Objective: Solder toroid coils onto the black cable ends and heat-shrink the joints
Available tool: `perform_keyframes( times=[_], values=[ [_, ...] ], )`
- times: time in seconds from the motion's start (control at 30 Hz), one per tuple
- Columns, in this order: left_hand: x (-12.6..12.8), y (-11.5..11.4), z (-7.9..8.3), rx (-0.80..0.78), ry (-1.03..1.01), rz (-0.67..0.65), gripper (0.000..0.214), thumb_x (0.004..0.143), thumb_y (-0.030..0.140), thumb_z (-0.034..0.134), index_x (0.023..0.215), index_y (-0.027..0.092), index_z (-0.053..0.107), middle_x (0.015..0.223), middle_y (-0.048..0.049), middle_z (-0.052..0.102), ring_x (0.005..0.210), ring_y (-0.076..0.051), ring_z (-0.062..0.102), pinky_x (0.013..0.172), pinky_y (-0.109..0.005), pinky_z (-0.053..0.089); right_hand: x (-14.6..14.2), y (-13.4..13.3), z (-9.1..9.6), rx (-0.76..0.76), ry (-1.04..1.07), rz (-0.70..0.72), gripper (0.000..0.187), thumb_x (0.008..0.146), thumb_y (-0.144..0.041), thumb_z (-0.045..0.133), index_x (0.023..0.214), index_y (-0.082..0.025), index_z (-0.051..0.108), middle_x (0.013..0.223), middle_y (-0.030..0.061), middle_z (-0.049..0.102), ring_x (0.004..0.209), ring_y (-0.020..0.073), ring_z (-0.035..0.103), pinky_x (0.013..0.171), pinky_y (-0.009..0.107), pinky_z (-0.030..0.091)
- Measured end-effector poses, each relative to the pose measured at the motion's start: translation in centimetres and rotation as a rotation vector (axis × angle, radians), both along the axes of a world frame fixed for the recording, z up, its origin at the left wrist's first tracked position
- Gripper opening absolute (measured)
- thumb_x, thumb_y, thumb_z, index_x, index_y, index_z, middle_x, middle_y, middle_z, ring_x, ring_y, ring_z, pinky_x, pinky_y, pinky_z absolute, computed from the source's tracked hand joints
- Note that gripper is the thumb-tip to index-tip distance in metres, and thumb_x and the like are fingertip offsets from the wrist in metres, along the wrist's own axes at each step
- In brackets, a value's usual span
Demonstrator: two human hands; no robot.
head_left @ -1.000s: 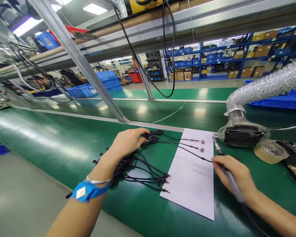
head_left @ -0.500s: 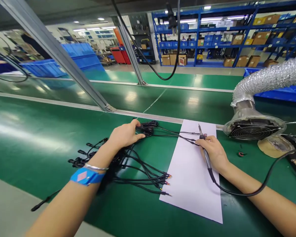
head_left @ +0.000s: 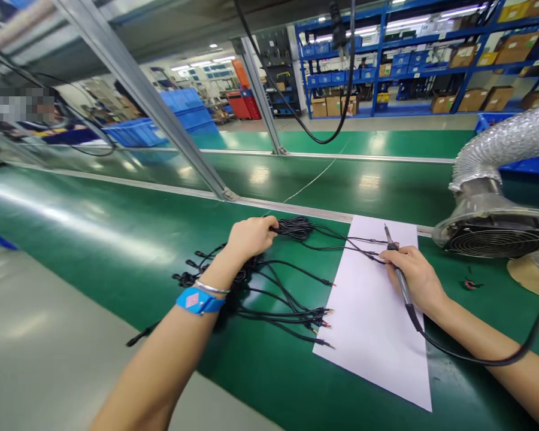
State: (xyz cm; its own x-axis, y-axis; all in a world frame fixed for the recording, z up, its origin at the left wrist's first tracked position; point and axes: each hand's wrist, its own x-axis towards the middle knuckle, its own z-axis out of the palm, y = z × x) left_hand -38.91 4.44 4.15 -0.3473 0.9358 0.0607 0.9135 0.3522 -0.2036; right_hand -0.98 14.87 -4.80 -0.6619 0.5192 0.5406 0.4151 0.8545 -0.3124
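My left hand, with a blue wrist strap and a silver bangle, is closed on the near end of a coiled black cable. From that coil, thin cable leads run right across a white sheet of paper to my right hand. My right hand grips a soldering iron like a pen, its tip pointing up and away. The lead ends lie by its fingertips; whether they are pinched there I cannot tell. Below my left hand, several black cables lie in a pile, their stripped ends towards the paper.
A fume extractor fan with a silver duct stands at the right. Small red-and-black pieces lie on the green bench. A metal post slants up at the left, and a plug cable hangs overhead.
The view has swung left. My left thumb and fingers, spread around the coils before, are closed together now. One cable end lies apart from the pile at the paper's left edge.
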Motion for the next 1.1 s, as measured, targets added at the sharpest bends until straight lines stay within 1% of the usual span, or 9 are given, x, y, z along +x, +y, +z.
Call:
perform_keyframes(
  times=[0.13,0.3,0.4,0.5,0.6,0.7,0.87,0.97,1.1],
  values=[
    [-0.1,0.3,0.2,0.051,0.018,-0.052,0.030,0.090,0.024,0.045,0.110,0.026,0.067,0.108,-0.0076,0.074,0.100,-0.030,0.069,0.077,-0.036,0.050,0.2,0.2,-0.3,-0.012,0.000,0.014,0.029,0.093,-0.013,0.047,0.115,-0.021,0.064,0.088,0.0070,0.067,0.094,0.0268,0.056,0.074,0.036,0.052],
    [-0.7,0.6,-1.3,0.036,-0.002,-0.082,0.032,0.090,0.018,0.043,0.113,0.025,0.064,0.107,-0.0103,0.073,0.104,-0.029,0.067,0.084,-0.036,0.049,0.3,0.3,-0.3,-0.012,-0.013,0.003,0.031,0.092,-0.011,0.046,0.114,-0.021,0.065,0.085,0.0073,0.067,0.094,0.0272,0.057,0.071,0.034,0.052],
    [-1.4,0.3,-2.2,-0.007,-0.044,-0.042,0.039,0.085,0.020,0.051,0.123,0.027,0.059,0.105,-0.0064,0.074,0.097,-0.026,0.070,0.078,-0.032,0.051,0.2,0.3,-0.4,-0.016,-0.012,0.004,0.032,0.091,-0.010,0.046,0.115,-0.021,0.065,0.086,0.0069,0.068,0.094,0.0267,0.057,0.072,0.034,0.052],
    [-2.3,0.0,-2.4,-0.005,-0.066,0.067,0.048,0.087,0.034,0.052,0.133,0.021,0.052,0.102,-0.0089,0.074,0.095,-0.027,0.070,0.077,-0.033,0.053,0.1,0.3,-0.5,-0.021,-0.007,0.012,0.031,0.091,-0.010,0.047,0.115,-0.021,0.064,0.085,0.0060,0.068,0.093,0.0259,0.057,0.074,0.034,0.052],
    [-2.8,0.0,-2.4,-0.041,-0.091,0.169,0.045,0.081,0.046,0.058,0.116,0.018,0.065,0.098,-0.0131,0.075,0.095,-0.032,0.070,0.076,-0.035,0.054,0.1,0.4,-0.6,-0.019,0.002,0.011,0.029,0.092,-0.012,0.047,0.114,-0.022,0.065,0.086,0.0063,0.069,0.092,0.0260,0.057,0.072,0.034,0.052],
    [-2.8,0.3,-2.0,-0.069,-0.117,0.206,0.028,0.078,0.040,0.061,0.095,0.022,0.072,0.096,-0.0122,0.076,0.096,-0.032,0.071,0.077,-0.034,0.054,0.1,0.3,-0.5,-0.015,0.013,0.005,0.030,0.092,-0.013,0.046,0.113,-0.022,0.066,0.086,0.0071,0.069,0.093,0.0273,0.058,0.071,0.035,0.052],
    [-2.5,0.7,-0.6,0.071,-0.046,0.310,0.037,0.089,0.031,0.045,0.118,0.020,0.064,0.110,-0.0200,0.071,0.101,-0.036,0.068,0.080,-0.043,0.053,0.0,0.3,-0.4,-0.021,0.035,0.017,0.030,0.092,-0.013,0.048,0.112,-0.024,0.066,0.087,0.0066,0.069,0.092,0.0268,0.059,0.071,0.035,0.053],
    [-1.9,0.9,-0.2,0.111,-0.036,0.319,0.049,0.086,0.019,0.045,0.134,0.019,0.054,0.110,-0.0226,0.071,0.100,-0.037,0.068,0.079,-0.045,0.052,-0.1,0.2,-0.3,-0.026,0.048,0.011,0.029,0.091,-0.014,0.049,0.112,-0.023,0.067,0.084,0.0062,0.069,0.091,0.0267,0.059,0.072,0.035,0.053],
    [-0.1,0.4,-0.2,0.143,-0.087,0.308,0.048,0.083,0.016,0.046,0.129,0.020,0.058,0.102,-0.0196,0.073,0.094,-0.036,0.069,0.076,-0.042,0.051,-0.3,0.1,-0.2,-0.035,0.063,0.010,0.029,0.089,-0.011,0.050,0.111,-0.022,0.066,0.082,0.0055,0.068,0.092,0.0262,0.058,0.072,0.034,0.052]
  ],
)
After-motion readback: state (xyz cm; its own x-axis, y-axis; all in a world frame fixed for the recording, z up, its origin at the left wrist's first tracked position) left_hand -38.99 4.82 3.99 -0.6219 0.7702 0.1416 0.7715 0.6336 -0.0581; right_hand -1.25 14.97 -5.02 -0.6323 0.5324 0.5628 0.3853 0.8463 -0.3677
